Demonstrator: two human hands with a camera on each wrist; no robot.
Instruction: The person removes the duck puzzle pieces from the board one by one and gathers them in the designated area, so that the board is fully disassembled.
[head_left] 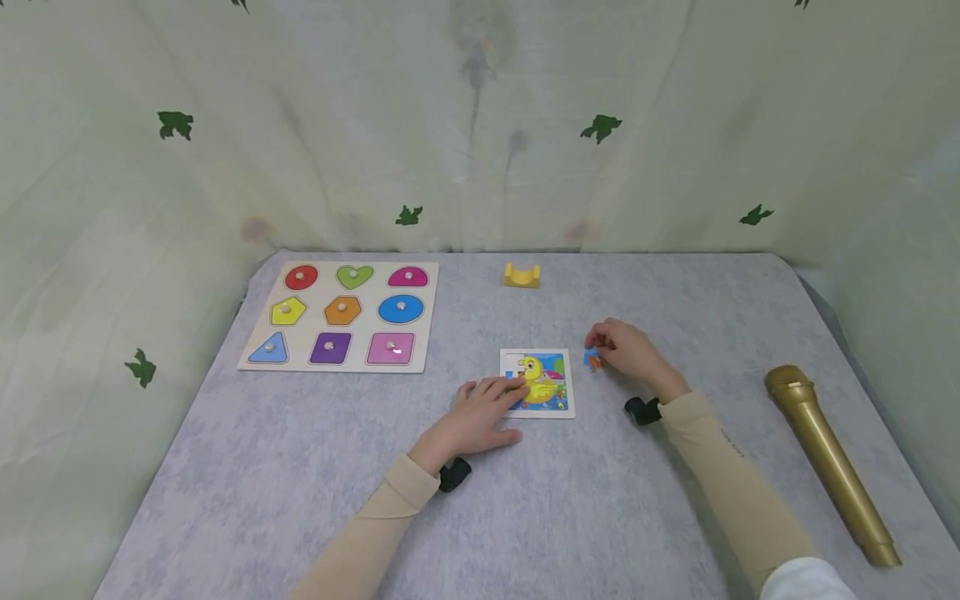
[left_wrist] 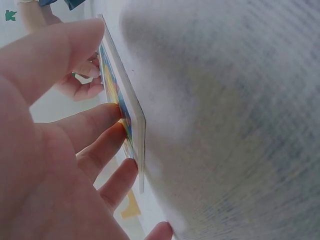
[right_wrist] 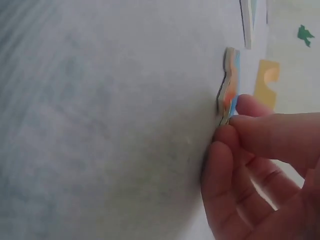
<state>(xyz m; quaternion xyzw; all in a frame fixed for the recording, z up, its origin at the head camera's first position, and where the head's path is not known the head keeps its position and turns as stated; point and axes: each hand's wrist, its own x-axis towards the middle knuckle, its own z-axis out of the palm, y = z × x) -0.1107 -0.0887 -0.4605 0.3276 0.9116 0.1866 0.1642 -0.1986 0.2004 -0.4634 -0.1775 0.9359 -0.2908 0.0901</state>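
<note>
A small square duck puzzle (head_left: 572,392) in a white frame lies flat on the table, with a pale bare patch at its upper left. My left hand (head_left: 483,412) rests on its left side; in the left wrist view the extended fingertips (left_wrist: 114,111) touch the picture near the frame's edge, thumb held away. Just right of the frame, a blue and orange puzzle piece (head_left: 592,360) lies by my right hand (head_left: 628,350). Thumb and fingers pinch the near end of this wooden piece (right_wrist: 230,85) in the right wrist view, low against the table.
A large shape board (head_left: 341,362) with knobbed coloured pieces lies at the back left. Behind the puzzle stands a yellow cradle-shaped block (head_left: 522,277). A gold microphone (head_left: 832,467) lies along the right side. A pale curtain (head_left: 480,167) hangs behind the table's back edge.
</note>
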